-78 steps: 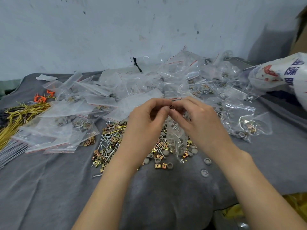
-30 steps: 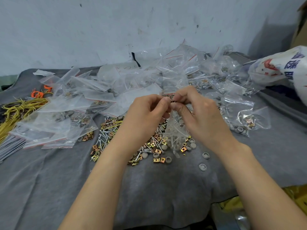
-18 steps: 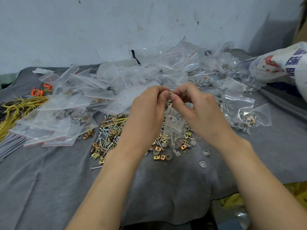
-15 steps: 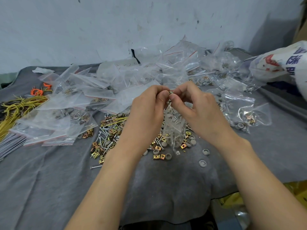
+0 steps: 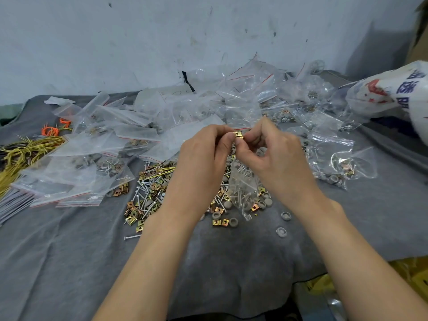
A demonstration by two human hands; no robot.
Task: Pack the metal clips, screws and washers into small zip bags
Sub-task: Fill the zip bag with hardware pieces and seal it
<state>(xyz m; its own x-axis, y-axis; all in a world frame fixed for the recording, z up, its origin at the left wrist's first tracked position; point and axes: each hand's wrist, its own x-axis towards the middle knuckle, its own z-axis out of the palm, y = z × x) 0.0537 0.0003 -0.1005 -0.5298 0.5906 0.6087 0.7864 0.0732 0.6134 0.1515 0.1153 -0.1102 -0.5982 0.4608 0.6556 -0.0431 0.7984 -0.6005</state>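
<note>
Found clips (image 5: pixel 133 220), screws (image 5: pixel 144 200) and washers (image 5: pixel 281 231) heaped mid-worktop (image 5: pixel 69 262) under a held zip bag (image 5: pixel 243 188), filled bags (image 5: pixel 97 144) piled behind and left, wire bundles (image 5: pixel 20 154) far left, sack (image 5: pixel 393 93) far right.

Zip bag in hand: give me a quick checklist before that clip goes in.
1. Clip in grip: metal clip pinched between the fingertips of left hand and right hand: ok.
2. Bag held up: small zip bag hangs below both hands: ok.
3. Bag mouth open: hidden behind the hands: cannot tell.
4. Bag part-filled: screws show through the plastic: ok.
5. Stock in reach: loose pile lies on the grey cloth under the hands: ok.
</note>
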